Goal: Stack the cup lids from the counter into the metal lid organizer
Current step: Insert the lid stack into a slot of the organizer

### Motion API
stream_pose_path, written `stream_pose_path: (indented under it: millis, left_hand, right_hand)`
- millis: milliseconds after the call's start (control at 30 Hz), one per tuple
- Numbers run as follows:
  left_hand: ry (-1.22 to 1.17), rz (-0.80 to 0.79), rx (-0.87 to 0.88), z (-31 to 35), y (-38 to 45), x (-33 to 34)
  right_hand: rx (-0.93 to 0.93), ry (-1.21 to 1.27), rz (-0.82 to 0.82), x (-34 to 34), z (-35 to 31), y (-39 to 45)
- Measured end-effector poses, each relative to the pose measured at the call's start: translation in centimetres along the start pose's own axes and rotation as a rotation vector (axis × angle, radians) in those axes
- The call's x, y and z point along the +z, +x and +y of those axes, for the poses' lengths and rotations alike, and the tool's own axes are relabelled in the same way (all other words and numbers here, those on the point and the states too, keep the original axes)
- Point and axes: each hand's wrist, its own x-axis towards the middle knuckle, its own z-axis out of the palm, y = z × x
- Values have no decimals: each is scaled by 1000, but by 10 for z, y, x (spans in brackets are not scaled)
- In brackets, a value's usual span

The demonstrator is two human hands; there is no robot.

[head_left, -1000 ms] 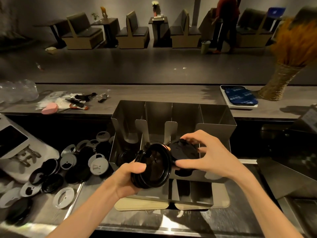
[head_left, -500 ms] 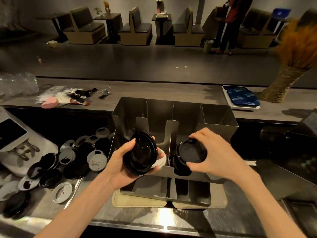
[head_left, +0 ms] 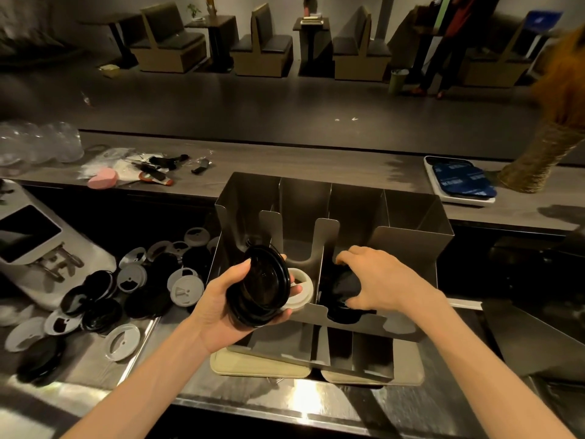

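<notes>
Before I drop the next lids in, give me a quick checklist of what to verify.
1. Left hand grips the stack of black lids: ok.
2. Right hand has let go of the black lid in the third slot: not ok, fingers curl round it.
3. Metal organizer sits level: not ok, its front edge rests on two trays.
4. White lid behind the left stack is seated in its slot: cannot tell.
5. Loose lids remain on the counter: ok, many.

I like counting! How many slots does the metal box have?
4, side by side in the box: two behind the left hand and its lids, one under the right hand, one rightmost.
</notes>
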Motion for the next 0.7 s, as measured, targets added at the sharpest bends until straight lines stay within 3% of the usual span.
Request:
stream_pose_path:
  millis: [200, 367, 700]
  left_hand:
    - [5, 18, 7, 0, 0, -4]
    - [2, 11, -2, 1, 5, -3]
    - [17, 7, -15, -2, 14, -2]
  right_hand:
    - [8, 23, -162, 16, -5, 7]
    - [25, -113, -169, 24, -11, 14]
    - [58, -157, -210, 33, -15, 22]
